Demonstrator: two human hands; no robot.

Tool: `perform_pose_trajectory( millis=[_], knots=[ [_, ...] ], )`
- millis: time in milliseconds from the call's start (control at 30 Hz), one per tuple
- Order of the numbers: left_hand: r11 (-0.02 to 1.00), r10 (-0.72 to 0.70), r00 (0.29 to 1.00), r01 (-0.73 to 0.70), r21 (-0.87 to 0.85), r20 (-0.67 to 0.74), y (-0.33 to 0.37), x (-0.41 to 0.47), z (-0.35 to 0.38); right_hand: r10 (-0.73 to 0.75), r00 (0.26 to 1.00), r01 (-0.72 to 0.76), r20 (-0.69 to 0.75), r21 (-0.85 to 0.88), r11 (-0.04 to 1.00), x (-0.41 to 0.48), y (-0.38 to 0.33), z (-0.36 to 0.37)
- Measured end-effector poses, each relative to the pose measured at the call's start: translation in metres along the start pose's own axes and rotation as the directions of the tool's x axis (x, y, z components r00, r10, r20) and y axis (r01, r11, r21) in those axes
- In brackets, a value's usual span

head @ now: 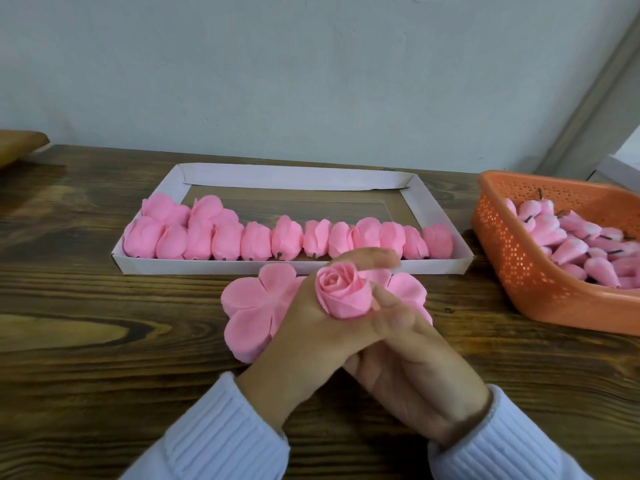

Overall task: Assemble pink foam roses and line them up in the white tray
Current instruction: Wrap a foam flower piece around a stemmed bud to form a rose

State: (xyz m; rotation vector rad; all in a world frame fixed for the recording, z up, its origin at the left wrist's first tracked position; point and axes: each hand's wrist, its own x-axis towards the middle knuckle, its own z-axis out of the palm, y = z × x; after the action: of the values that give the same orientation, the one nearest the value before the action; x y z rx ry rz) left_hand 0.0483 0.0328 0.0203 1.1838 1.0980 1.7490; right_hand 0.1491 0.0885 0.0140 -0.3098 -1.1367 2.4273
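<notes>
Fingers (pixel 393 304) around pink foam rose (pixel 341 296)

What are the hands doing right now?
Left hand: holds the rose.
Right hand: holds the same rose, thumb on its side.

Both hands met in front of the person, the left hand (pixel 304 327) lying over the right hand (pixel 412 365). The left cupped a rose (pixel 341 294) between forefinger and thumb, and the right pinched its side with curled fingers.
</notes>
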Motion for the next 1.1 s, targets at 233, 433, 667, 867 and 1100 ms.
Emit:
perform_pose_trajectory(
  millis=[233, 433, 667, 867, 1100],
  knots=[
    [0.982, -0.148, 0.989, 0.145, -0.117, -0.018, -0.0008, -0.0028, -0.0005, -0.046, 0.999, 0.046, 0.001, -0.058, 0.997, 0.0020, 0.0006, -0.0027],
    [0.998, -0.041, 0.999, 0.042, 0.041, -0.012, -0.0009, -0.0038, 0.0018, -0.018, 0.998, 0.007, -0.068, -0.164, 0.986, 0.0013, 0.0018, -0.0018],
    [0.998, -0.061, 0.993, 0.059, -0.020, -0.097, -0.0032, -0.0012, 0.0002, -0.070, 0.997, 0.069, -0.016, -0.041, 0.997, 0.0025, -0.0015, -0.0008],
    [1.000, -0.005, 0.999, 0.004, -0.021, -0.047, 0.0002, -0.0020, 0.0022, -0.029, 0.996, 0.018, -0.082, -0.135, 0.991, 0.0006, -0.0006, -0.0001],
    [1.000, 0.011, 0.992, -0.009, 0.015, -0.126, -0.0044, 0.0012, 0.0013, -0.098, 0.995, 0.097, -0.008, -0.015, 0.995, 0.0025, -0.0017, -0.0009]
  ],
)
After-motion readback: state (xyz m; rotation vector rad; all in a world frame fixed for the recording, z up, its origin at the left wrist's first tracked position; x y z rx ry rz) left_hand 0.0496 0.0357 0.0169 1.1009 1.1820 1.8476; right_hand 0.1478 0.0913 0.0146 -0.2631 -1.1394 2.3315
